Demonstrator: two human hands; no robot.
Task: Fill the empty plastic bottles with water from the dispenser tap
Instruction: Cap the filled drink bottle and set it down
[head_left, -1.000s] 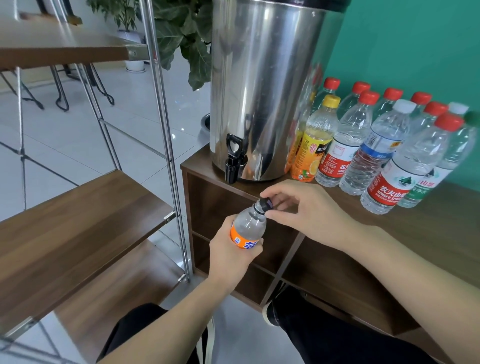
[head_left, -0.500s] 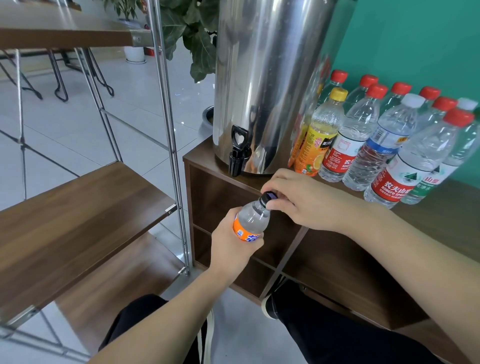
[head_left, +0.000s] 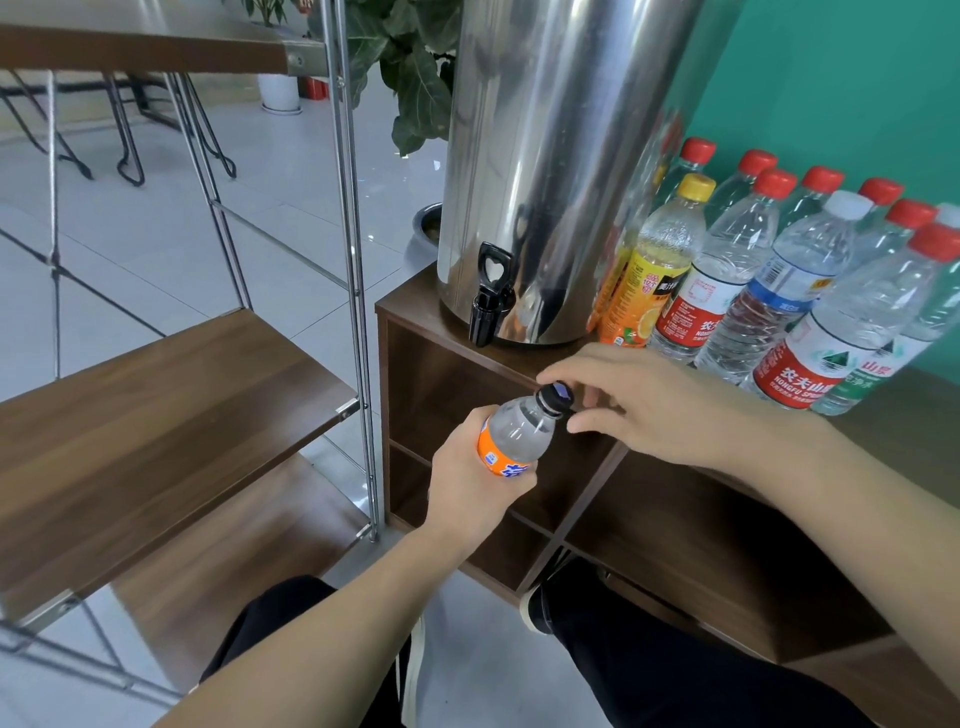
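A tiled room with a wooden shelf rack (head_left: 171, 395) at nine o'clock; the left hand (head_left: 470, 488) grips the orange-labelled bottle (head_left: 517, 436), tilted toward one o'clock below the tap (head_left: 491, 299); the right hand (head_left: 654, 405) curls, seemingly pinching the dark cap (head_left: 556, 397); twist with fingertips while the bottle is held steady; capped bottles (head_left: 810, 291) crowd the table (head_left: 893, 431) at three o'clock.

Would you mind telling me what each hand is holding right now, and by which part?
The left hand grips the bottle around its orange-labelled body. The right hand has its fingertips at the dark cap; whether they pinch it is unclear.
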